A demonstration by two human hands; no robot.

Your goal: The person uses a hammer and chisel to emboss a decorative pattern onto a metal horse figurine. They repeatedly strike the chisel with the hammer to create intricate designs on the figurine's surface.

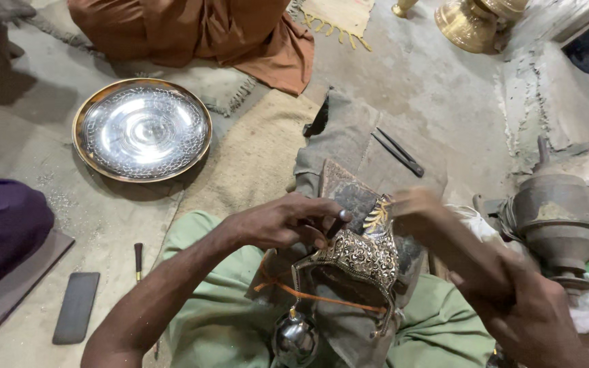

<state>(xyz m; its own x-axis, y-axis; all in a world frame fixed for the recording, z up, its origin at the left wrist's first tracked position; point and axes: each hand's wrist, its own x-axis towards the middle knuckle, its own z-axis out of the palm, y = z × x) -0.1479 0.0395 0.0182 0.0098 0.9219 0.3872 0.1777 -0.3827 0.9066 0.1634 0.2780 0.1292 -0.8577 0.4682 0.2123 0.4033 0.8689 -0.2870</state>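
An ornate engraved brass piece (363, 255) rests on a dark block (349, 191) over my lap. My left hand (281, 221) pinches a thin metal chisel (339, 223) whose tip meets the piece's upper surface. My right hand (438, 225) is raised just right of the chisel, blurred by motion, gripping a wooden-handled tool I cannot make out clearly. An orange cord (308, 294) loops under the piece, and a small shiny round metal part (296, 339) hangs below it.
A large engraved silver-and-brass plate (142, 129) lies on the floor at left. A flat dark stone (76, 308) and a small chisel (138, 262) lie lower left. Dark tongs (398, 152) rest on cloth ahead. A metal pot (557, 218) stands right; brass vessels (468, 24) top right. Another person's orange garment (199, 34) is at the top.
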